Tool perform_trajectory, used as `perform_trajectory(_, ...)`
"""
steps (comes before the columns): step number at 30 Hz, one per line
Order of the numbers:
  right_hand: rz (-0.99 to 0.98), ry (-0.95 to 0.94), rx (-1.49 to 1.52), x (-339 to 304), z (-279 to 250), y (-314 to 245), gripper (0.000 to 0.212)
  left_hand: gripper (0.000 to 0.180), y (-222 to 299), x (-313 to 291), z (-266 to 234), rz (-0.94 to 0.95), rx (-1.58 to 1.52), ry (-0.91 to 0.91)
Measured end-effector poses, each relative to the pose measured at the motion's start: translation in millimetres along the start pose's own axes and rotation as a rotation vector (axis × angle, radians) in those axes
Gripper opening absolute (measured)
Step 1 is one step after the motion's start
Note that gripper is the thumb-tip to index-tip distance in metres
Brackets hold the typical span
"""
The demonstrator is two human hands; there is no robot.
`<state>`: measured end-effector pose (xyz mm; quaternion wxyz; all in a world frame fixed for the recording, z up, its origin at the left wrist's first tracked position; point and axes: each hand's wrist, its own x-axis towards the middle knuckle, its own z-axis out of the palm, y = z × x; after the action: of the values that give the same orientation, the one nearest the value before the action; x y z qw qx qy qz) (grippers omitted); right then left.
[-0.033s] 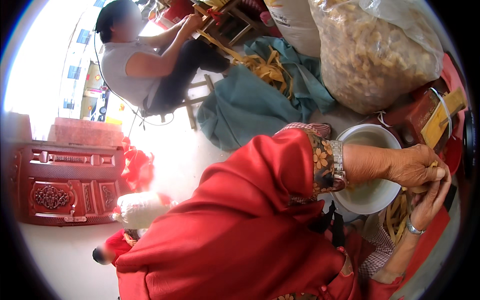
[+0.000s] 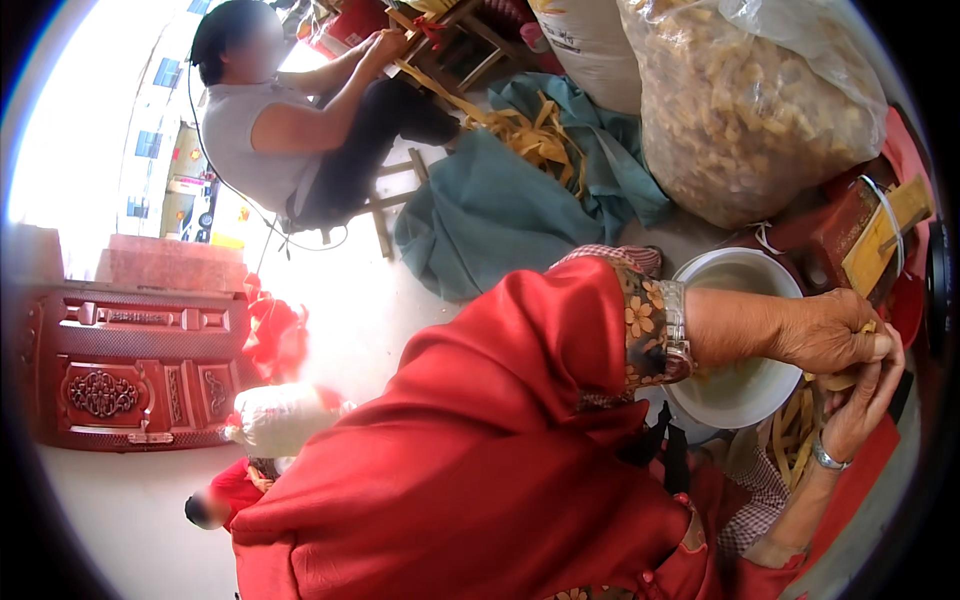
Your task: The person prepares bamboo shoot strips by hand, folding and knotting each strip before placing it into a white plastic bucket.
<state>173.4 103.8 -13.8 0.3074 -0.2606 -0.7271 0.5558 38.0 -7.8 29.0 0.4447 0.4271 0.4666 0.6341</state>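
Carved red door (image 2: 145,375) and seated co-worker (image 2: 265,145) in grey

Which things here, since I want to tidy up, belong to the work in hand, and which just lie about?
Apparently in use: yellowish strip between left hand and right hand; loose strips; white basin.

Seemingly unrelated: white bundle; crumpled red material; carved red panel.

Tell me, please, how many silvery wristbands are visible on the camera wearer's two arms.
2. One wristband is on the wrist of the left hand, next to the flowered cuff; the other is on the wrist of the right hand. The red sleeves may hide more.
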Motion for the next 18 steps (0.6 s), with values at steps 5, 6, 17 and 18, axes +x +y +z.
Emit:
perform_trajectory(5, -0.220, -0.046, 0.099, 1, -4, 6, 0.043, 0.036, 12, -3, 0, -0.197, -0.265, -0.053)
perform_trajectory(6, -0.204, -0.075, 0.117, -1, -11, 11, 0.042, 0.036, 13, -2, -2, -0.209, -0.360, -0.044)
perform_trajectory(17, 0.192, -0.086, 0.070, -6, -37, 33, 0.024, 0.033, 4, 9, -25, -0.213, -0.515, 0.142)
perform_trajectory(18, 0.174, -0.044, 0.001, -8, -36, 31, 0.024, 0.033, 4, 12, -23, -0.250, -0.431, 0.139)
